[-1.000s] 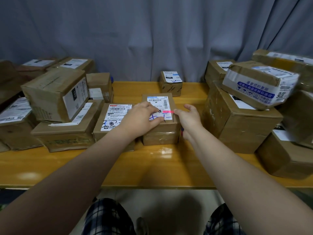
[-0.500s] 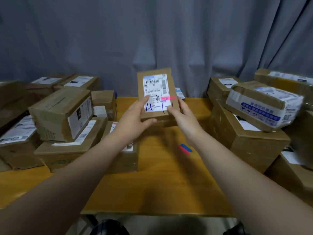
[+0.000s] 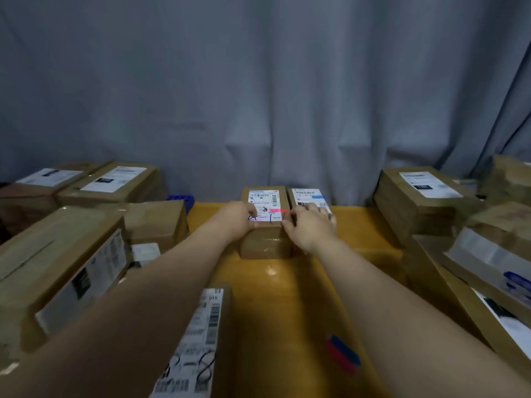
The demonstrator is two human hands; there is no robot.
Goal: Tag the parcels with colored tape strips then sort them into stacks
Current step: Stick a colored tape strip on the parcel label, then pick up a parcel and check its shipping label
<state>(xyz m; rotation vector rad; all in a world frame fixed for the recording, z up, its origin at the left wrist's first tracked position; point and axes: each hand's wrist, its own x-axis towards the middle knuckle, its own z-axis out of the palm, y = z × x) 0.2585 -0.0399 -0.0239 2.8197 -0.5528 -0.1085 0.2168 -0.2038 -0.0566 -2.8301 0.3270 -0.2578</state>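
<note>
A small brown parcel [image 3: 265,242] with a white label and a pink tape strip [image 3: 278,210] stands on the yellow table [image 3: 287,305] at the far middle, right beside another small parcel [image 3: 309,196]. My left hand [image 3: 234,221] grips its left top edge. My right hand [image 3: 309,225] holds its right edge, fingers curled over the top. A red and a blue tape strip [image 3: 343,354] lie on the table near my right forearm.
Brown parcels crowd both sides: a large box [image 3: 57,268] and stacked ones [image 3: 112,182] on the left, a labelled parcel [image 3: 201,340] under my left arm, more boxes [image 3: 419,202] on the right. A grey curtain [image 3: 258,96] hangs behind the table.
Both hands lifted the pink-tagged parcel from the near middle of the table, carried it forward and set it down at the far edge beside the other small parcel.
</note>
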